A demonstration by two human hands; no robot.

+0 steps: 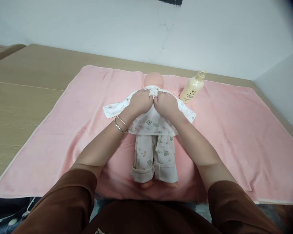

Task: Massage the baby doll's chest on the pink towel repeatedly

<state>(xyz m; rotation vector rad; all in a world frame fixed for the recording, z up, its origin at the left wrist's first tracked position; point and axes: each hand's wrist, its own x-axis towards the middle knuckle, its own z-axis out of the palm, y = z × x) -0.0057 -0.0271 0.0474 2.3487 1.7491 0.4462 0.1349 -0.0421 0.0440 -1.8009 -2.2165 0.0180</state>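
At the center of a pink blanket (224, 139), the doll (153, 80) lies lengthwise, head at 12 o'clock and feet at 6 o'clock. Directions are taken from the doll's chest. The blanket covers most of the table (26, 97). Its far edge runs just beyond the head; its near edge lies close to the feet, next to the person's body. Wide stretches of blanket extend toward 3 and 9 o'clock, with wood surface past the blanket at 10 o'clock. The wall (112, 32) limits reach along the table's far edge at 12 o'clock. A pump bottle (191, 89) stands on the blanket at 2 o'clock, near the right hand (167, 102).

The left hand (141, 100), with bangles (120, 125) at the wrist, and the right hand are closed side by side, gripping gathered cloth of the shirt (153, 123) just below the doll's head. The shirt is white with small printed figures. Its sleeves spread to 3 and 9 o'clock; whether the doll's arms fill them cannot be told. The hem overlaps the top of the trousers (144, 151), which carry a similar print and thick turned-up cuffs. Bare feet show below the cuffs.
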